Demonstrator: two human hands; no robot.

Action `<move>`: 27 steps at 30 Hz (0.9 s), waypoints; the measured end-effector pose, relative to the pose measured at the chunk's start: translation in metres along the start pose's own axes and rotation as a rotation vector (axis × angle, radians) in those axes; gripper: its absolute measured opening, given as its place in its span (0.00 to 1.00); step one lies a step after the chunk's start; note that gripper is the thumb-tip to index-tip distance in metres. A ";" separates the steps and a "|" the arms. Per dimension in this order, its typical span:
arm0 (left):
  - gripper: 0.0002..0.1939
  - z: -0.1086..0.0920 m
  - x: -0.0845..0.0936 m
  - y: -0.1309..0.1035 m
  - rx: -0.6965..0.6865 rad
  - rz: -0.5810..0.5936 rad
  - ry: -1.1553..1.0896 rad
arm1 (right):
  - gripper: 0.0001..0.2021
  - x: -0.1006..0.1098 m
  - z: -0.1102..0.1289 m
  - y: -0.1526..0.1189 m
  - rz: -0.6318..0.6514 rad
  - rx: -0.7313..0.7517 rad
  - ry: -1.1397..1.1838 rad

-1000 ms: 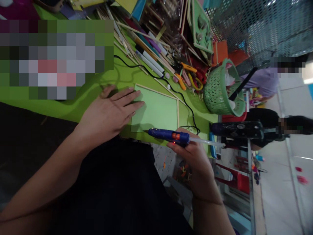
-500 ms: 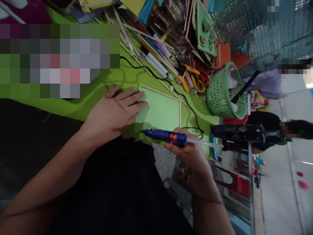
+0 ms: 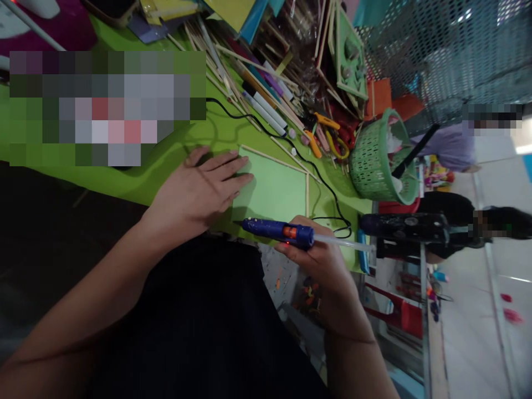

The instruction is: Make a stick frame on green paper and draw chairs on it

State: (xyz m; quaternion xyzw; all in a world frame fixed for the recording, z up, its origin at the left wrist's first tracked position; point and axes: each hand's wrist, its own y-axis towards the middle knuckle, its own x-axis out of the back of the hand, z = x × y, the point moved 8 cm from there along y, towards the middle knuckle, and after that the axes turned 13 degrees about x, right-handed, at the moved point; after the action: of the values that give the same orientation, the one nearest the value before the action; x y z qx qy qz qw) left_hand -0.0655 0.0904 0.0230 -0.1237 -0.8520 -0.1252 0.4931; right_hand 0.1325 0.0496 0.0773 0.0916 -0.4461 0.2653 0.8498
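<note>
A pale green sheet (image 3: 272,191) lies on the green tabletop, with thin wooden sticks along its far edge and its right edge. My left hand (image 3: 199,188) rests flat at the sheet's left side, fingers stretched out over its edge. In my right hand (image 3: 316,246) is a blue hot glue gun (image 3: 276,231), its small red light lit. A clear glue stick (image 3: 343,242) juts from the back of the gun. The nozzle points left, over the sheet's near left corner; whether it touches the sheet I cannot tell.
A black cord (image 3: 307,152) runs across the table past the sheet. Markers (image 3: 266,111), orange-handled scissors (image 3: 326,119) and many loose sticks lie behind it. A green plastic basket (image 3: 369,160) stands to the right. Two people are in the background at right.
The glue gun has shifted slightly left along the sheet's near edge, with my right hand around it. My left hand stays flat in place; the view has moved a little.
</note>
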 end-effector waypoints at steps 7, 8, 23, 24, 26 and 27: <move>0.26 0.001 0.002 0.000 0.030 0.017 -0.049 | 0.16 0.002 -0.002 -0.004 0.007 -0.004 -0.006; 0.26 0.002 0.001 0.000 0.033 0.022 -0.050 | 0.16 0.001 -0.002 -0.004 0.007 -0.002 -0.004; 0.24 0.000 0.000 -0.001 0.012 0.043 0.007 | 0.15 -0.001 0.003 -0.002 -0.007 0.041 0.002; 0.24 0.000 -0.001 -0.001 0.009 0.039 0.013 | 0.15 -0.002 0.004 -0.002 -0.004 0.047 0.008; 0.24 0.000 -0.001 0.000 0.004 0.021 0.016 | 0.15 -0.003 0.004 -0.001 -0.004 0.060 0.014; 0.24 0.000 -0.001 0.000 0.002 0.010 0.010 | 0.15 -0.003 0.004 0.000 -0.006 0.063 0.013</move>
State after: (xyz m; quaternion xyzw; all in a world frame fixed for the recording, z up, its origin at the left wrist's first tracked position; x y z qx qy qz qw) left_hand -0.0649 0.0902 0.0220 -0.1267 -0.8490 -0.1224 0.4982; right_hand 0.1282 0.0468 0.0776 0.1178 -0.4318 0.2773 0.8502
